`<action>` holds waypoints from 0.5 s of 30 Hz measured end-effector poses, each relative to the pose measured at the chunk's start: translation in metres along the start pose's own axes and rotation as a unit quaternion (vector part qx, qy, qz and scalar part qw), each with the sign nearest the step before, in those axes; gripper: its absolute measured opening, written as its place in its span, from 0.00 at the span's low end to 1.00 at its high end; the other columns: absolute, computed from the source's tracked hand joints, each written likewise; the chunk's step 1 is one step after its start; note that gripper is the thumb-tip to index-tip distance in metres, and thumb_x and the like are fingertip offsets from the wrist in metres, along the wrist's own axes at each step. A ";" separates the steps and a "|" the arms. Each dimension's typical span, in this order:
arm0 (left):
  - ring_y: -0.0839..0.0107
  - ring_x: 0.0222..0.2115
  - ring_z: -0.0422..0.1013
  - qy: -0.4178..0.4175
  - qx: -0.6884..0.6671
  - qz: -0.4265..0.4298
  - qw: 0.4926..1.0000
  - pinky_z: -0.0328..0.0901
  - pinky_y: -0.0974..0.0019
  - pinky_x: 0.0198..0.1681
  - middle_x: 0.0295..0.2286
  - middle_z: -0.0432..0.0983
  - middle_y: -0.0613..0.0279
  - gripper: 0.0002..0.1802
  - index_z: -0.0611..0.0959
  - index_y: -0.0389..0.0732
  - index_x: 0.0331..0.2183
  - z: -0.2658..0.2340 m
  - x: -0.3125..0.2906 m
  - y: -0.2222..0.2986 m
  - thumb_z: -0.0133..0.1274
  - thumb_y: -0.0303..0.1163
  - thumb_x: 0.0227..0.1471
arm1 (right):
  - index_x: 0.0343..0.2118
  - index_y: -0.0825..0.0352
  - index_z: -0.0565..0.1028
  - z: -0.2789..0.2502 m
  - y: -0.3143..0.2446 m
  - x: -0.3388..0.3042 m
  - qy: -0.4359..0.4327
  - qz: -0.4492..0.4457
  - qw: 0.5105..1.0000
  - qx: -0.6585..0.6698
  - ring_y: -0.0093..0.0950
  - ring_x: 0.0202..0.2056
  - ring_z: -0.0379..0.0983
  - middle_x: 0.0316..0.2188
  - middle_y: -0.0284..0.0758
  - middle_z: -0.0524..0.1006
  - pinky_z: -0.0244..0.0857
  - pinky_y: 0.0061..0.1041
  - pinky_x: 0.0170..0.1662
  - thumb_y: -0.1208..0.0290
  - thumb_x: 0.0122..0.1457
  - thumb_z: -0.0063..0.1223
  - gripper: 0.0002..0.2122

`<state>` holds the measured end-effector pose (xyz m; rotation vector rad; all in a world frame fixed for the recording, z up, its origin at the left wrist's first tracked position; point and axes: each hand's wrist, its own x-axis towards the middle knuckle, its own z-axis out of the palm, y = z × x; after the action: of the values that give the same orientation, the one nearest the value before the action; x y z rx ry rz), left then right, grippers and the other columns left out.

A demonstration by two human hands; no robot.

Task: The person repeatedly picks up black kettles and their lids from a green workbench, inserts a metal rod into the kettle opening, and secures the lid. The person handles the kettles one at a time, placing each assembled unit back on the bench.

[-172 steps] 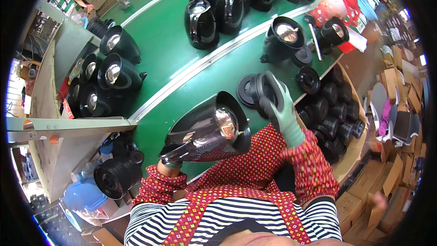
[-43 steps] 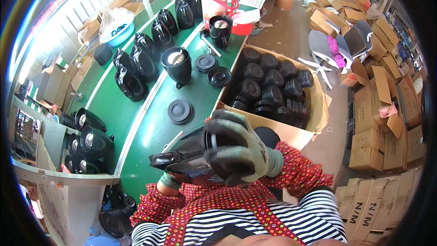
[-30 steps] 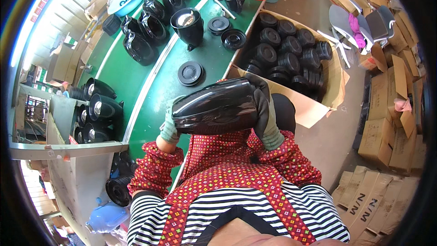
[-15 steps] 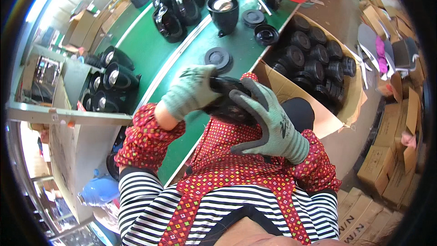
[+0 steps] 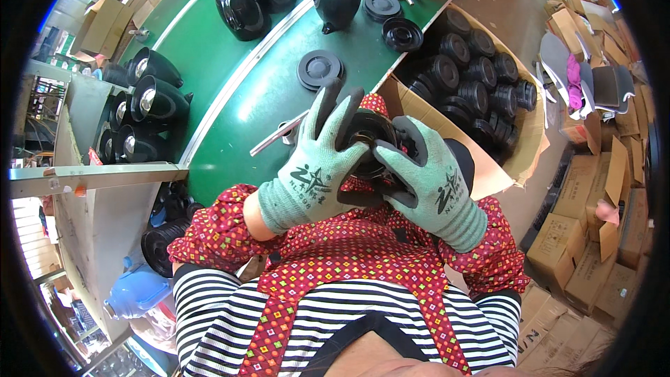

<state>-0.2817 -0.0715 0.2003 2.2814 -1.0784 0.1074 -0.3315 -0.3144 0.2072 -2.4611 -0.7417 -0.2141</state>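
A glossy black round plastic part point(image 5: 372, 127) is held in front of my apron, with a ringed end facing up. My left hand point(image 5: 315, 171), in a green-grey coated glove, grips its left side, the thumb pressing at the rim and two fingers raised. On the opposite side my gloved right hand point(image 5: 434, 176) closes round it, its thumb also at the ringed end. Much of the part is covered by my fingers. A metal rod point(image 5: 279, 132) lies on the green table beside my left hand. Beyond it rests a flat black round lid point(image 5: 319, 70).
Black jug-shaped bodies point(image 5: 336, 0) stand along the far table point(image 5: 230, 73), with more point(image 5: 162, 105) at the left. Several black lids fill an open cardboard box point(image 5: 527, 160) to the right. A metal frame bar point(image 5: 98, 180) crosses at left.
The black part has turned so that its ringed end faces up. Both thumbs have come together on it. The metal rod now shows beside my left hand, and the view has shifted slightly.
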 end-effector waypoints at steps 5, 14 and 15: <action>0.29 0.72 0.41 0.031 -0.023 0.025 0.999 0.47 0.26 0.70 0.70 0.52 0.40 0.31 0.87 0.46 0.44 0.012 0.003 -0.003 0.78 0.44 0.36 | 0.54 0.63 0.79 -0.003 -0.003 0.004 -0.040 -0.002 0.997 -0.063 0.51 0.57 0.70 0.58 0.52 0.68 0.70 0.45 0.57 0.72 0.40 0.74 0.32; 0.29 0.72 0.42 0.056 -0.009 0.072 0.996 0.50 0.29 0.69 0.69 0.53 0.37 0.35 0.87 0.44 0.46 0.015 0.003 -0.008 0.80 0.43 0.33 | 0.50 0.64 0.79 -0.007 0.000 0.011 -0.044 0.001 0.998 -0.046 0.50 0.53 0.72 0.55 0.51 0.69 0.71 0.43 0.54 0.72 0.42 0.73 0.27; 0.28 0.72 0.42 0.104 -0.052 0.061 0.991 0.53 0.31 0.69 0.70 0.50 0.33 0.39 0.85 0.45 0.49 0.020 -0.001 -0.008 0.81 0.42 0.33 | 0.53 0.65 0.75 -0.020 0.000 0.013 -0.047 -0.004 0.999 0.017 0.50 0.53 0.73 0.55 0.50 0.69 0.71 0.40 0.55 0.71 0.46 0.72 0.28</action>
<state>-0.2801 -0.0778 0.1797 2.0597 -1.0876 0.3229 -0.3204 -0.3198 0.2278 -2.4495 -0.7883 -0.0880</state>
